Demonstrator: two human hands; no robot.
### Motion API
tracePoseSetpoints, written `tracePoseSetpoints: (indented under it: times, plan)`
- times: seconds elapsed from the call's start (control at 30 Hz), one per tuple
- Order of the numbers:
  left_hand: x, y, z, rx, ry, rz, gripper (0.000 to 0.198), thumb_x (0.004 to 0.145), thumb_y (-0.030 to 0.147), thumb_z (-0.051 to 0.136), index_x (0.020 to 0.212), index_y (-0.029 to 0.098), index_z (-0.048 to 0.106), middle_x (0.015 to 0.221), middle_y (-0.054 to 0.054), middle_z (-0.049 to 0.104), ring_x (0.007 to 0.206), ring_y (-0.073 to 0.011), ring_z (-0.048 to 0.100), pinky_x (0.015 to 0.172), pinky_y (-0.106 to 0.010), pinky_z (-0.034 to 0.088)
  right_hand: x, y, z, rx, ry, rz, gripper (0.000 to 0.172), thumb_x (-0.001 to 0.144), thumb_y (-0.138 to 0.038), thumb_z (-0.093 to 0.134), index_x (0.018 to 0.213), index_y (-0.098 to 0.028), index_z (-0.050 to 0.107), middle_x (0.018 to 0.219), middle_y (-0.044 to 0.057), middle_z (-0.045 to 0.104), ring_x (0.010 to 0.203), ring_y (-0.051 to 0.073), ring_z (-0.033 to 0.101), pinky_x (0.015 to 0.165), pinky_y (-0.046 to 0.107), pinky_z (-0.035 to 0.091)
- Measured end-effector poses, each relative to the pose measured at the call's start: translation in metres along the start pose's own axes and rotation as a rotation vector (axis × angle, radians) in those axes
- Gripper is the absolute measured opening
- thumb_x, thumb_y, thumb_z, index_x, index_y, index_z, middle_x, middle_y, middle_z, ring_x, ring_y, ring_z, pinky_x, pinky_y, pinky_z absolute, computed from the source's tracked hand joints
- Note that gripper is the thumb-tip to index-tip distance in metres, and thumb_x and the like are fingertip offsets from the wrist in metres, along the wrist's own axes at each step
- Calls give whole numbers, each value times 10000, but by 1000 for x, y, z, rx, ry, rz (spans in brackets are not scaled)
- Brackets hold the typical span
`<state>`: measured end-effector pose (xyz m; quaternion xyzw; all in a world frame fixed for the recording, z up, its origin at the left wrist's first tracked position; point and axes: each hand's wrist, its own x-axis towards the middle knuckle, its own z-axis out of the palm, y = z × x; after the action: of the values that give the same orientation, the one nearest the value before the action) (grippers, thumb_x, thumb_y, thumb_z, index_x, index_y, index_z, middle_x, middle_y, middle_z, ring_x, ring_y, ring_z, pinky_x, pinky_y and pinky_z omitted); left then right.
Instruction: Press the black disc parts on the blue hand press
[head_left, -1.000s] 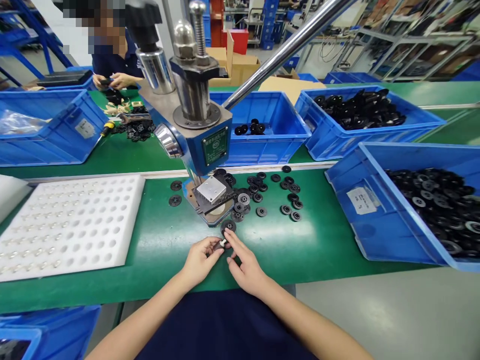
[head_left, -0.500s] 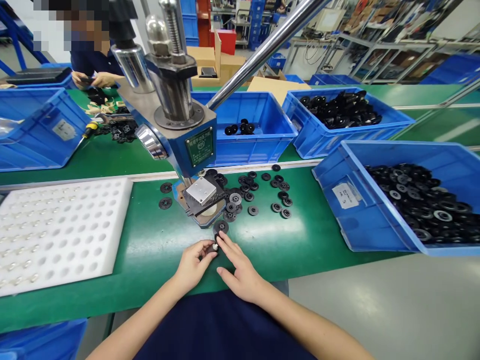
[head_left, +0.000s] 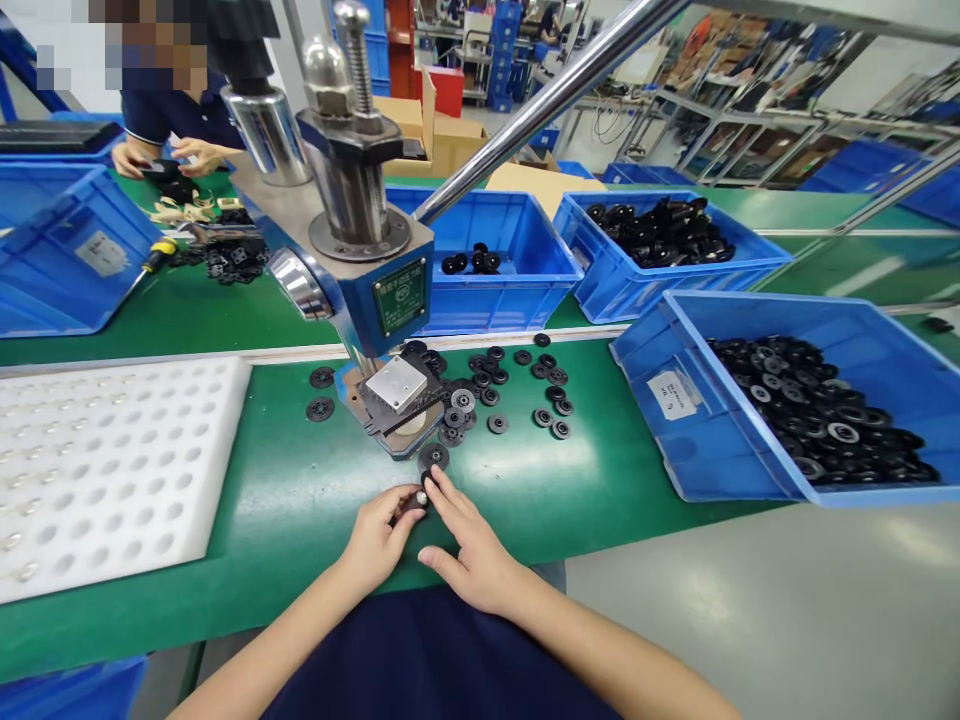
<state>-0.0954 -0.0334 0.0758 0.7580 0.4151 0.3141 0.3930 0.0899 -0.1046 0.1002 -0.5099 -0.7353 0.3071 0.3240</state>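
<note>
My left hand (head_left: 379, 540) pinches a small black round part with a silver pin (head_left: 417, 498) just above the green table. My right hand (head_left: 469, 550) lies beside it, fingers stretched out, its fingertips touching that same part. Just ahead lies a black disc (head_left: 434, 457) at the foot of a blue hand press (head_left: 375, 290) with a square metal block (head_left: 395, 384) on its base. Several more black discs (head_left: 517, 395) are scattered to the right of the press.
A white foam tray with holes (head_left: 112, 470) lies at the left. Blue bins of black parts stand at the right (head_left: 675, 420) and behind (head_left: 592, 250). The press lever (head_left: 547, 105) reaches up to the right. Another person's hands (head_left: 161, 155) work at the far left.
The view has shifted slightly to the right. My hands stay together on the small part, and my right fingers have flattened out more beside it.
</note>
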Motion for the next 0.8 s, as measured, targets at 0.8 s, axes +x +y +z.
tracePoseSetpoints:
  times: [0.8]
  plan:
    - [-1,7,-1,2,5,-12,196,918,254,548,1052,178,669,857,-61,731,649,-158,629,657,-280,521,2,-4,2,16,14,7,806,960,-402,562,1601,-286,87,1653,161,155,1261,267,585,1024,445,528]
